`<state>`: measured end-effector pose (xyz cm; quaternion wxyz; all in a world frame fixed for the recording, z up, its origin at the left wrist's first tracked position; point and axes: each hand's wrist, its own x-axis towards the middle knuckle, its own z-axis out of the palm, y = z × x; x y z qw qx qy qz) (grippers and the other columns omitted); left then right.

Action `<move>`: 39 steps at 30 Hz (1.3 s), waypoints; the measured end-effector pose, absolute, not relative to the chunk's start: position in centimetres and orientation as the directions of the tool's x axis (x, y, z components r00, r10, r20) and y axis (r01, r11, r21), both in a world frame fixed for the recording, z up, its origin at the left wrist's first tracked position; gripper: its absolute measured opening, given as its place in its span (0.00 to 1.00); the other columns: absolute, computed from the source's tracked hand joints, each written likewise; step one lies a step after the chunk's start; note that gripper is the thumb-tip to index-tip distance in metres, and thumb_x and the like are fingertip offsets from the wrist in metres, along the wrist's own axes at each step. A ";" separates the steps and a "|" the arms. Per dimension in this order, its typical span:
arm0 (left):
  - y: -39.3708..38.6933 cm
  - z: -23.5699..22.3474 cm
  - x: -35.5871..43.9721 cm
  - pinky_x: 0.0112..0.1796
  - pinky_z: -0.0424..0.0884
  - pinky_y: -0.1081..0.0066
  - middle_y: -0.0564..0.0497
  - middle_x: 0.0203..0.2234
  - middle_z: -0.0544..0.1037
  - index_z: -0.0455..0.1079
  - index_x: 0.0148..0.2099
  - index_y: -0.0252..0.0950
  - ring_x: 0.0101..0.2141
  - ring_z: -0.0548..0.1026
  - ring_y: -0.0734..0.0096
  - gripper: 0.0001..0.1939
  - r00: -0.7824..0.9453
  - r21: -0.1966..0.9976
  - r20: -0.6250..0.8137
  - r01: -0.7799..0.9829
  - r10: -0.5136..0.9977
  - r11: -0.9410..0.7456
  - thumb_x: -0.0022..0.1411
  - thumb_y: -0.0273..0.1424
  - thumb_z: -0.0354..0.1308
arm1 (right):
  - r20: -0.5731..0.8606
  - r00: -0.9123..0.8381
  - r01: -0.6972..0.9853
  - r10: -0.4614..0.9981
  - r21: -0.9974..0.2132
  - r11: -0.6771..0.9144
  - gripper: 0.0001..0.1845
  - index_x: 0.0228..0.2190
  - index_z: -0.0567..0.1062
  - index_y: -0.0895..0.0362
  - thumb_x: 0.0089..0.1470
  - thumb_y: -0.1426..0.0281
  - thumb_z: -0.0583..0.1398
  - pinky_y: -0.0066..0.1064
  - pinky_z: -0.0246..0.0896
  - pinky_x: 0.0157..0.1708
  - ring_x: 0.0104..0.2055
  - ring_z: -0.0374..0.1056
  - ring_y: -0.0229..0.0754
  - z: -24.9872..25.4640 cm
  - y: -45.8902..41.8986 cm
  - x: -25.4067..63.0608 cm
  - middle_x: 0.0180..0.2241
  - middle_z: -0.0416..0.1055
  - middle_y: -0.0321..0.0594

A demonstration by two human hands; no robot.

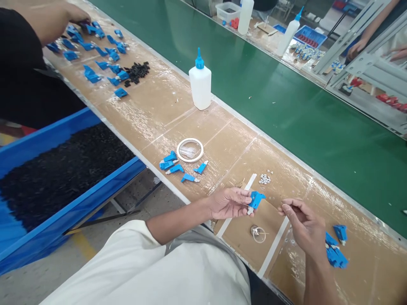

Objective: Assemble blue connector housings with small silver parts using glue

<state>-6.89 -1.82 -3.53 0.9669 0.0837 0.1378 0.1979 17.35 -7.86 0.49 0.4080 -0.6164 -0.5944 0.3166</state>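
Head view: one blue part (256, 199) is pinched in the left hand (228, 203) over the bench (229, 144); the right hand (302, 220) is pinched too, can't tell if anything's held. Five more blue parts (175, 169) are scattered by one tape roll (190, 161), one bottle (201, 87) is parked beyond, and another blue pile (337, 257) is partly blocked by the right wrist.

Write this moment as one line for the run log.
left hand: holds blue part | right hand: pinched, contents unclear | nearby: white pieces
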 end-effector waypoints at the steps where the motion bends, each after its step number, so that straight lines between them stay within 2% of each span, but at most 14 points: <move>1: -1.9 -3.4 -6.8 0.28 0.73 0.82 0.45 0.29 0.80 0.74 0.38 0.26 0.30 0.81 0.71 0.10 0.887 0.218 -0.230 -0.355 0.401 0.909 0.54 0.23 0.69 | 0.106 0.118 0.424 0.987 -0.905 0.046 0.10 0.34 0.80 0.55 0.58 0.61 0.66 0.32 0.76 0.27 0.26 0.76 0.41 0.5 -8.7 16.8 0.29 0.76 0.38; 6: -2.5 -2.8 -6.2 0.29 0.73 0.83 0.44 0.30 0.80 0.74 0.39 0.26 0.30 0.81 0.72 0.11 0.908 0.254 -0.197 -0.317 0.370 0.914 0.55 0.25 0.69 | 0.118 0.246 0.208 0.962 -0.976 0.066 0.08 0.33 0.82 0.55 0.56 0.64 0.68 0.31 0.75 0.24 0.26 0.76 0.41 0.4 -12.0 14.0 0.29 0.77 0.40; 11: -3.1 -2.7 -5.8 0.30 0.72 0.82 0.45 0.31 0.79 0.73 0.42 0.25 0.31 0.81 0.72 0.15 0.926 0.273 -0.197 -0.262 0.321 0.926 0.54 0.26 0.71 | 0.030 0.282 -0.006 0.959 -0.999 0.033 0.06 0.35 0.84 0.54 0.54 0.65 0.70 0.28 0.76 0.25 0.27 0.77 0.41 0.3 -14.1 12.5 0.29 0.79 0.41; 18: -3.7 -2.1 -5.0 0.31 0.72 0.82 0.49 0.28 0.78 0.73 0.38 0.28 0.30 0.80 0.74 0.23 0.926 0.381 -0.247 -0.178 0.285 0.907 0.47 0.35 0.78 | -0.075 0.323 -0.140 0.944 -0.990 -0.030 0.07 0.33 0.83 0.55 0.54 0.64 0.71 0.29 0.75 0.28 0.29 0.77 0.41 -0.6 -16.0 12.1 0.29 0.79 0.41; 22: -4.1 -1.6 -4.4 0.31 0.72 0.79 0.50 0.27 0.78 0.73 0.36 0.30 0.27 0.78 0.77 0.25 0.909 0.479 -0.270 -0.160 0.318 0.863 0.43 0.39 0.79 | -0.072 0.351 -0.158 0.934 -0.987 -0.017 0.06 0.33 0.82 0.54 0.53 0.67 0.71 0.28 0.75 0.29 0.30 0.77 0.40 -0.6 -16.6 11.7 0.29 0.79 0.40; 27: -4.6 -1.5 -4.1 0.31 0.71 0.77 0.50 0.27 0.78 0.73 0.37 0.29 0.27 0.76 0.77 0.27 0.883 0.557 -0.259 -0.194 0.391 0.807 0.42 0.41 0.79 | -0.030 0.428 -0.097 0.903 -0.995 0.012 0.04 0.32 0.83 0.55 0.52 0.70 0.72 0.27 0.75 0.28 0.29 0.78 0.40 0.2 -16.7 10.8 0.29 0.79 0.39; 34: -4.9 -1.7 -3.9 0.32 0.70 0.75 0.50 0.28 0.77 0.73 0.38 0.29 0.28 0.76 0.76 0.27 0.873 0.580 -0.244 -0.217 0.421 0.786 0.44 0.43 0.78 | -0.060 0.564 -0.075 0.824 -0.997 -0.022 0.09 0.33 0.83 0.57 0.49 0.67 0.73 0.30 0.76 0.28 0.28 0.79 0.43 0.3 -17.2 10.1 0.28 0.80 0.40; 39: -5.0 -1.9 -3.9 0.32 0.70 0.75 0.50 0.28 0.77 0.73 0.38 0.30 0.29 0.76 0.76 0.28 0.877 0.609 -0.215 -0.225 0.431 0.761 0.45 0.45 0.78 | -0.032 0.565 -0.032 0.825 -0.999 -0.017 0.09 0.32 0.82 0.57 0.49 0.67 0.73 0.30 0.75 0.28 0.27 0.78 0.43 0.4 -17.3 9.9 0.26 0.79 0.39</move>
